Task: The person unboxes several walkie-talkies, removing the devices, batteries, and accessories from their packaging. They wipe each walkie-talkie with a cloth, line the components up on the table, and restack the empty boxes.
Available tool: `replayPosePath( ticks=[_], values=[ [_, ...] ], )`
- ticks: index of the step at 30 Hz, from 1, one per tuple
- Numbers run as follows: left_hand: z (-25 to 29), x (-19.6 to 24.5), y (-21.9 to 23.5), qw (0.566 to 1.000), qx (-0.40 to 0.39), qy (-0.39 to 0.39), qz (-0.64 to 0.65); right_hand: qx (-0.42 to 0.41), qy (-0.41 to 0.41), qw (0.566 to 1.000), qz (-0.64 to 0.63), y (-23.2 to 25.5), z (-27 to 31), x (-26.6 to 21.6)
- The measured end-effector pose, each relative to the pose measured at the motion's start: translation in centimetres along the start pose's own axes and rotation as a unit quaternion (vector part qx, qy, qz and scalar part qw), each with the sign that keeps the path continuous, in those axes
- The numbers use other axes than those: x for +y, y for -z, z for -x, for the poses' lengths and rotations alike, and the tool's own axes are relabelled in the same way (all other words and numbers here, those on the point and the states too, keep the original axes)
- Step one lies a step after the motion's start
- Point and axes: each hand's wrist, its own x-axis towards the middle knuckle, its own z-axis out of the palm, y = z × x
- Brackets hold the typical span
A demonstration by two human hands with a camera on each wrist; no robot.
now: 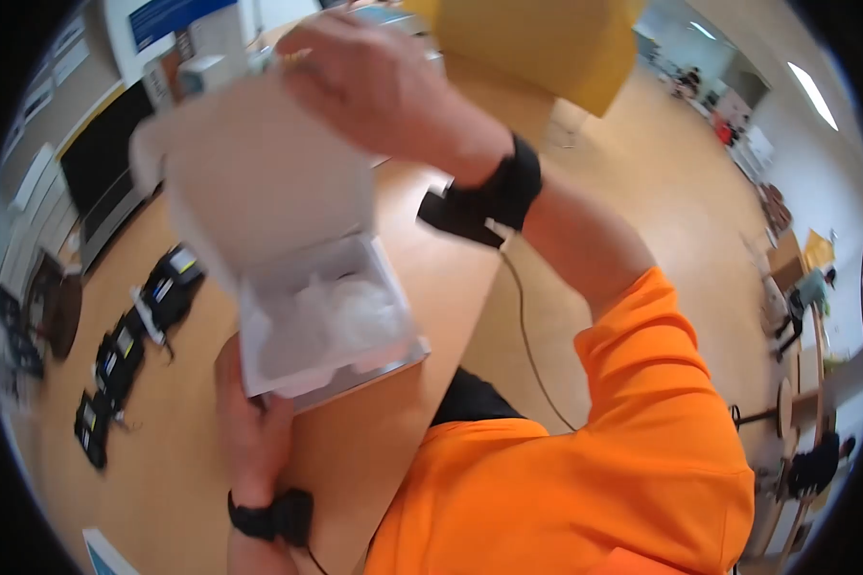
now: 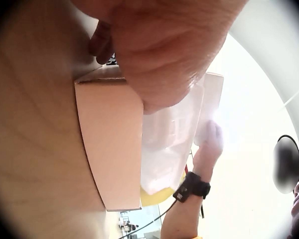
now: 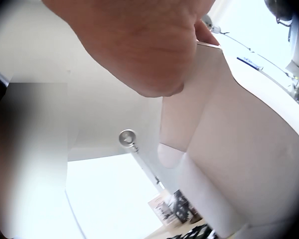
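A white cardboard box (image 1: 331, 393) stands on the table with its lid (image 1: 268, 182) raised. Inside sits a translucent plastic tray (image 2: 169, 144), and something whitish (image 1: 364, 311) shows in it, blurred. My left hand (image 1: 254, 422) grips the box at its near left corner, the thumb by the rim. In the left wrist view that hand (image 2: 169, 50) covers part of the box's top edge. My right hand (image 1: 384, 86) is up at the free edge of the lid, holding it. The right wrist view shows this hand (image 3: 134, 45) over the lid's edge, its fingertips mostly hidden behind the cardboard.
Several black strapped devices (image 1: 120, 355) lie in a row on the table (image 1: 192, 402), left of the box. A black monitor (image 1: 110, 172) stands beyond them. Something large and yellow (image 1: 537, 48) is past the right hand. A cable (image 1: 527, 335) runs from the right wristband.
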Motion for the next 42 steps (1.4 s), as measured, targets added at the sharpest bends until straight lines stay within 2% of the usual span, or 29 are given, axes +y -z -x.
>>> replayPosePath(
  ticks=[1,2,3,6,10,14,16,17,20,23,25,26,27,28,30,31,32,34,36,37,38,41,42],
  values=[
    [-0.1,-0.3,0.1,1.000,-0.001,-0.021,-0.006,0.054,0.039,0.997,0.046,-1.8,-0.2,1.7],
    [-0.3,-0.8,0.1,0.999,-0.005,-0.044,-0.013,0.057,0.019,0.994,0.093,-3.4,0.0,3.2],
    [-0.2,-0.9,0.3,0.998,-0.007,-0.066,-0.018,-0.007,-0.021,0.996,0.084,-3.2,0.0,2.8],
    [0.0,-0.3,0.4,0.997,0.003,-0.051,-0.053,-0.002,-0.028,0.998,0.058,-4.0,2.2,2.2],
    [-0.2,0.3,0.4,0.990,-0.021,0.050,0.129,0.024,-0.063,0.997,0.039,-4.6,6.8,1.1],
    [-0.6,2.1,2.2,0.975,-0.066,0.070,0.201,-0.082,-0.256,0.953,-0.138,-2.5,11.1,-1.0],
    [-0.6,1.0,2.6,0.992,-0.080,0.049,0.087,-0.119,-0.331,0.917,-0.191,-1.7,12.8,-2.3],
    [-0.5,0.5,2.5,0.995,-0.088,0.037,0.031,-0.129,-0.326,0.917,-0.190,-1.6,13.4,-3.0],
    [-0.3,0.0,1.6,0.996,-0.084,0.030,0.016,-0.173,-0.302,0.921,-0.175,-1.6,14.3,-4.7],
    [-0.5,0.6,2.1,0.990,-0.128,0.058,-0.017,-0.196,-0.298,0.917,-0.181,-2.6,16.0,-3.8],
    [-0.4,0.6,2.0,0.994,-0.097,0.046,0.005,-0.143,-0.398,0.860,-0.284,-3.3,17.3,-2.5],
    [-0.4,0.9,2.0,0.998,-0.049,0.029,0.033,-0.123,-0.429,0.844,-0.298,-3.2,16.6,-2.1],
    [-0.4,0.9,2.5,0.998,-0.006,0.004,0.062,-0.094,-0.399,0.849,-0.334,-3.5,16.6,-0.9],
    [-0.4,0.9,3.9,0.998,0.023,0.037,0.054,-0.064,-0.418,0.830,-0.363,-3.6,16.1,-0.1],
    [-1.3,0.6,6.1,0.992,0.070,0.086,0.057,-0.083,-0.427,0.834,-0.341,-4.4,15.1,1.3],
    [-1.2,-0.3,7.5,0.980,0.113,0.133,0.094,-0.084,-0.439,0.834,-0.324,-5.1,14.8,1.6],
    [-0.7,-1.5,9.2,0.963,0.153,0.176,0.132,-0.087,-0.465,0.815,-0.335,-5.6,14.5,1.3],
    [1.2,-4.3,14.0,0.956,0.250,0.152,0.025,-0.093,-0.517,0.775,-0.352,-6.0,13.7,0.3],
    [3.8,-7.7,19.0,0.922,0.344,0.175,-0.013,-0.088,-0.556,0.733,-0.382,-6.5,13.9,0.8],
    [4.9,-8.7,21.2,0.892,0.400,0.204,-0.045,-0.087,-0.576,0.710,-0.396,-6.8,14.1,1.4],
    [5.8,-9.7,23.3,0.857,0.452,0.234,-0.074,-0.100,-0.555,0.722,-0.401,-7.2,14.9,3.0],
    [8.4,-14.7,29.2,0.794,0.493,0.296,-0.197,-0.029,-0.549,0.731,-0.405,-7.5,14.1,3.2],
    [8.4,-15.3,30.1,0.790,0.479,0.324,-0.201,-0.012,-0.556,0.732,-0.393,-7.4,13.9,3.1]
  ],
)
